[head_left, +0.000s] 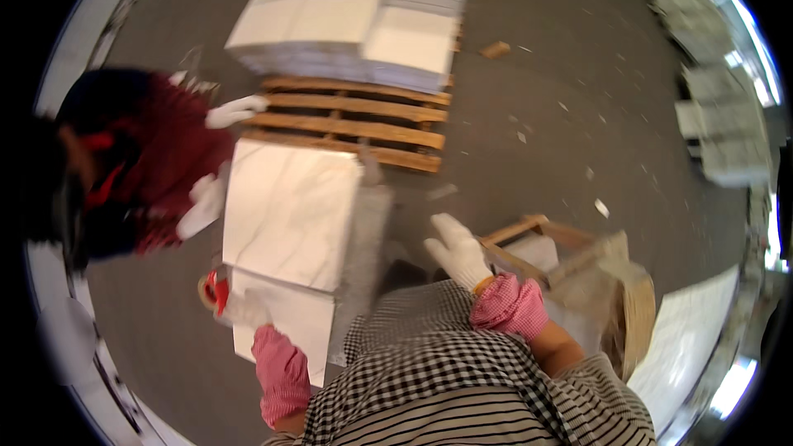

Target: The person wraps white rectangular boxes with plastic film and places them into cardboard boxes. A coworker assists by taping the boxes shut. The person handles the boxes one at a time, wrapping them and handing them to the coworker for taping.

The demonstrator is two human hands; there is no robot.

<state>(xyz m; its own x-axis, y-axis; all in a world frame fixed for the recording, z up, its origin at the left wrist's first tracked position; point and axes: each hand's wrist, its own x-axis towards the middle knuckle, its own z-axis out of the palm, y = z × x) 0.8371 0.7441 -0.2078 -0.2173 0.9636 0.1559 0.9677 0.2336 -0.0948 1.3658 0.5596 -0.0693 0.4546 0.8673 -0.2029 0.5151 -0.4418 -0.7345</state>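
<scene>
My left hand, in a white glove with a pink checked sleeve cover, is closed at a red tape dispenser carrying a tan roll. Its fingers are partly blurred. Beneath that hand lies a white sheet or panel. Just beyond is a larger white marble-patterned panel, on top of a stack. Off to the right, my right hand, also gloved in white, is open with fingers spread and holds nothing. It hovers near a wooden-framed crate.
A co-worker in a dark red plaid top stands at the left, gloved hands beside the marble-patterned panel. A wooden pallet bears white stacks ahead. Scraps and a cardboard piece litter the grey floor. Pale stacks line the far right.
</scene>
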